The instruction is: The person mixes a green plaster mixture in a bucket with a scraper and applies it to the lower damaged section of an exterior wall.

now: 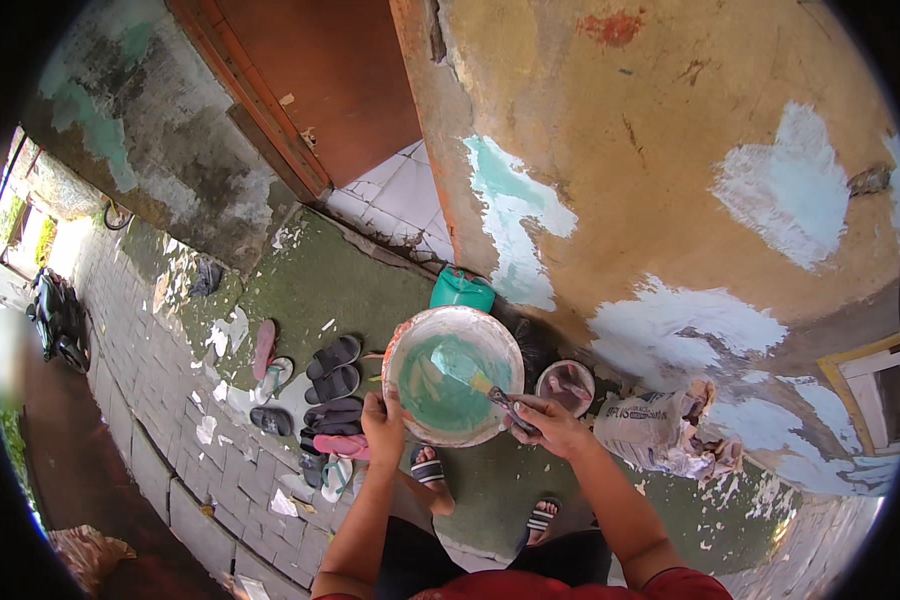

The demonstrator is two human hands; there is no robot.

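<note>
In front of me is a round tub point(396, 345) with a pale, stained rim and wet green paint point(440, 402) inside. My left hand point(382, 428) is closed on the tub's near left rim. At the near right rim, my right hand point(552, 426) grips the dark handle of a paintbrush point(499, 399). The brush tilts down into the tub; its head is thickly coated in pale green, so its exact shape is hard to make out.
Shoes and sandals point(334, 384) lie left of the tub. A green container point(462, 289) stands behind it. To the right are a small bucket point(567, 386) and a crumpled paper sack point(642, 430). The patchy wall point(610, 200) rises beside a brown door point(315, 80).
</note>
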